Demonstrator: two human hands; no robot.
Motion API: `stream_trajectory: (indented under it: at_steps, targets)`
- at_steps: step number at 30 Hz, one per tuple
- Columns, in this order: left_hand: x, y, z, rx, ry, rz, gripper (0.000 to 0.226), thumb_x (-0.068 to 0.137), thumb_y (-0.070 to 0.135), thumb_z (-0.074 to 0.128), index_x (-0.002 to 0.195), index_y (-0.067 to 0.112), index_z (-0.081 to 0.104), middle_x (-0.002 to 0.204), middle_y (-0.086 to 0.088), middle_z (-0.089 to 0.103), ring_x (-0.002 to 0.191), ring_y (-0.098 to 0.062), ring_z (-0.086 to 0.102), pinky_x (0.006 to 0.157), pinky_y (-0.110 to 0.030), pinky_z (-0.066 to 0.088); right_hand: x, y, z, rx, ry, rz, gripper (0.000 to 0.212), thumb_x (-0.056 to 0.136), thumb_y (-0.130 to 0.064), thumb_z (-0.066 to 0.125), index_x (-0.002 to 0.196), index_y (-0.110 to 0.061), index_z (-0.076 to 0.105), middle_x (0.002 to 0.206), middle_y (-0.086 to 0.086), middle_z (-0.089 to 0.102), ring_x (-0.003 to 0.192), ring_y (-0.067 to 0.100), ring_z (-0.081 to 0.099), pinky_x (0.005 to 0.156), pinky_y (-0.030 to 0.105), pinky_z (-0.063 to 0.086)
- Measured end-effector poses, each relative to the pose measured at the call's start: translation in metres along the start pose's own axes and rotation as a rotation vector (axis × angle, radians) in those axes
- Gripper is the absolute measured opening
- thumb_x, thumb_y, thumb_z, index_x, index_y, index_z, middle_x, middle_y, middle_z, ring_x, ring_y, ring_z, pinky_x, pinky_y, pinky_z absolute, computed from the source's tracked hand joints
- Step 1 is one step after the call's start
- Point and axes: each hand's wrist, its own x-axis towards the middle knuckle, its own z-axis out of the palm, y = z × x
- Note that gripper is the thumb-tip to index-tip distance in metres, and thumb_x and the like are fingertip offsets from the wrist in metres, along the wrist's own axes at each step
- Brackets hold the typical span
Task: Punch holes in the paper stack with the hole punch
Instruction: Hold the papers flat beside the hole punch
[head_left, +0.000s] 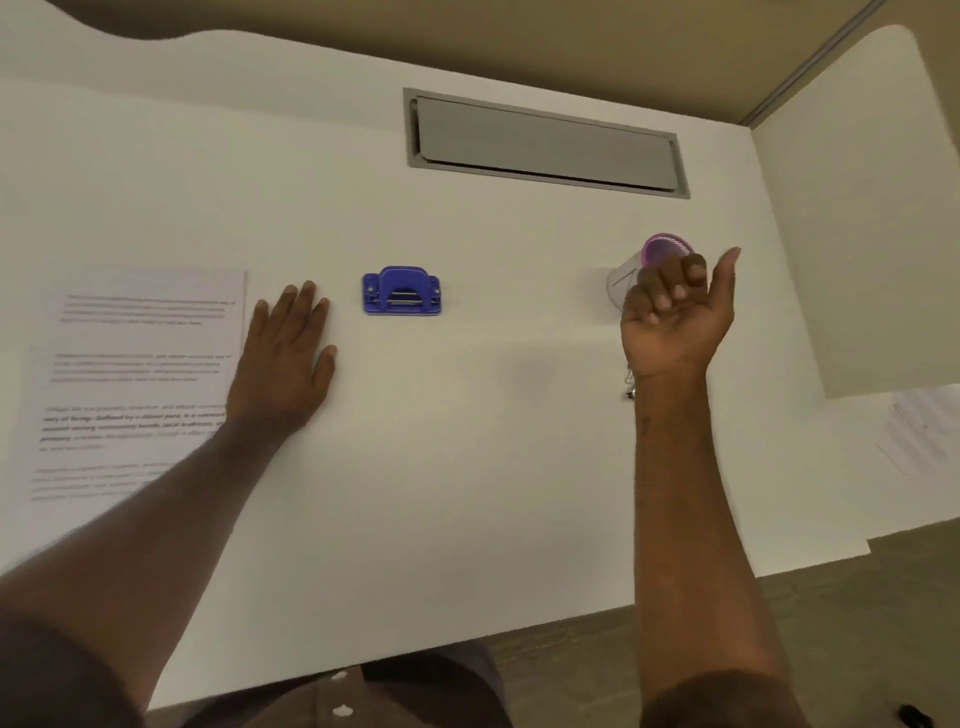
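Both hands are over a white tabletop (467, 415). Left hand (283, 358) lies flat, palm down, fingers spread out and gripping nothing, its heel and forearm overlapping the right edge of the paper stack (130, 374), which sits at about 9 o'clock of the view with blurred printed text on the top sheet. Right hand (675, 317), at about 3 o'clock, is raised with the fingers curled toward the palm and the thumb stuck out to the right; it sits in front of a clear cup with a pink rim (662, 249), and whether the fingers actually touch the cup cannot be told. Blue hole punch (401, 291) rests on the tabletop between the two hands, near the left one's fingertips but apart from them, untouched. At 12 o'clock a grey cable flap (545, 143) is set into the tabletop. More paper (919, 431) lies at the right edge.
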Motion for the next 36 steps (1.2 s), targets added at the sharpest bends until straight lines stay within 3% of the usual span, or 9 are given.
stream_trajectory:
  at_steps: [2, 5, 8, 11, 15, 23, 26, 31, 36]
  targets:
    - [0.0, 0.0, -0.001, 0.01, -0.01, 0.0, 0.059, 0.101, 0.029, 0.037, 0.152, 0.001, 0.037, 0.164, -0.017, 0.027, 0.153, -0.037, 0.025, 0.126, -0.054, 0.014, -0.006, 0.035, -0.001, -0.487, 0.046, 0.065, 0.037, 0.101, -0.036, 0.052, 0.075, -0.013, 0.064, 0.059, -0.004, 0.054, 0.049, 0.01, 0.045, 0.044, 0.022, 0.031]
    - [0.0, -0.003, 0.0, 0.028, -0.043, -0.011, 0.059, 0.102, 0.03, 0.038, 0.154, 0.003, 0.034, 0.166, -0.015, 0.024, 0.154, -0.034, 0.021, 0.126, -0.053, 0.013, -0.038, 0.106, -0.009, -1.333, -0.103, -0.055, 0.02, 0.096, -0.014, 0.058, 0.086, -0.011, 0.075, 0.075, -0.007, 0.072, 0.063, 0.012, 0.062, 0.055, 0.031, 0.047]
    - [-0.001, -0.004, 0.002, 0.03, -0.039, -0.013, 0.058, 0.103, 0.029, 0.039, 0.155, 0.004, 0.033, 0.167, -0.014, 0.023, 0.155, -0.032, 0.019, 0.127, -0.052, 0.012, -0.072, 0.148, -0.024, -1.715, -0.246, -0.234, 0.018, 0.097, -0.024, 0.062, 0.109, -0.019, 0.074, 0.11, -0.004, 0.072, 0.102, 0.016, 0.064, 0.089, 0.041, 0.053]
    - [-0.002, -0.003, 0.001, 0.001, -0.007, -0.011, 0.057, 0.103, 0.027, 0.042, 0.154, 0.003, 0.036, 0.165, -0.015, 0.026, 0.154, -0.033, 0.022, 0.126, -0.053, 0.015, -0.087, 0.182, -0.034, -2.029, -0.429, -0.328, 0.049, 0.102, -0.043, 0.049, 0.146, -0.02, 0.05, 0.155, 0.0, 0.044, 0.146, 0.018, 0.036, 0.121, 0.039, 0.028]
    - [-0.001, -0.002, -0.002, -0.015, -0.026, -0.025, 0.057, 0.102, 0.026, 0.043, 0.155, 0.004, 0.034, 0.166, -0.014, 0.024, 0.155, -0.031, 0.02, 0.126, -0.053, 0.014, -0.082, 0.21, -0.034, -2.29, -0.544, -0.25, 0.066, 0.105, -0.05, 0.022, 0.159, -0.016, 0.006, 0.169, 0.002, 0.0, 0.156, 0.02, -0.002, 0.127, 0.046, 0.006]
    - [-0.001, -0.003, -0.002, 0.036, -0.052, -0.02, 0.059, 0.104, 0.03, 0.037, 0.157, 0.007, 0.028, 0.168, -0.012, 0.019, 0.156, -0.029, 0.016, 0.128, -0.049, 0.011, -0.087, 0.234, -0.037, -2.2, -0.915, -0.409, 0.059, 0.107, -0.041, 0.021, 0.16, -0.015, 0.01, 0.168, 0.001, 0.006, 0.156, 0.016, 0.002, 0.125, 0.047, 0.016]
    - [0.0, -0.002, -0.003, 0.046, -0.047, -0.017, 0.059, 0.104, 0.031, 0.036, 0.157, 0.007, 0.027, 0.168, -0.012, 0.019, 0.156, -0.029, 0.016, 0.128, -0.049, 0.012, -0.082, 0.224, -0.04, -1.943, -1.0, -0.372, 0.053, 0.108, -0.035, 0.023, 0.159, -0.021, 0.012, 0.167, -0.005, 0.009, 0.155, 0.012, 0.006, 0.126, 0.044, 0.016]
    - [0.0, 0.002, -0.006, 0.046, -0.044, -0.017, 0.058, 0.104, 0.029, 0.038, 0.157, 0.007, 0.029, 0.168, -0.012, 0.021, 0.156, -0.029, 0.017, 0.127, -0.049, 0.012, -0.063, 0.207, -0.019, -1.136, -0.53, 0.009, 0.042, 0.108, -0.026, 0.029, 0.136, -0.021, 0.061, 0.141, -0.005, 0.061, 0.135, 0.014, 0.053, 0.117, 0.034, 0.037]
    - [-0.001, 0.001, -0.008, 0.061, -0.06, -0.022, 0.058, 0.105, 0.032, 0.037, 0.157, 0.008, 0.029, 0.168, -0.011, 0.021, 0.156, -0.029, 0.017, 0.128, -0.048, 0.011, -0.034, 0.227, 0.022, -0.934, -0.409, 0.071, 0.047, 0.105, -0.016, 0.027, 0.1, -0.013, 0.074, 0.096, 0.007, 0.075, 0.094, 0.021, 0.072, 0.098, 0.038, 0.053]
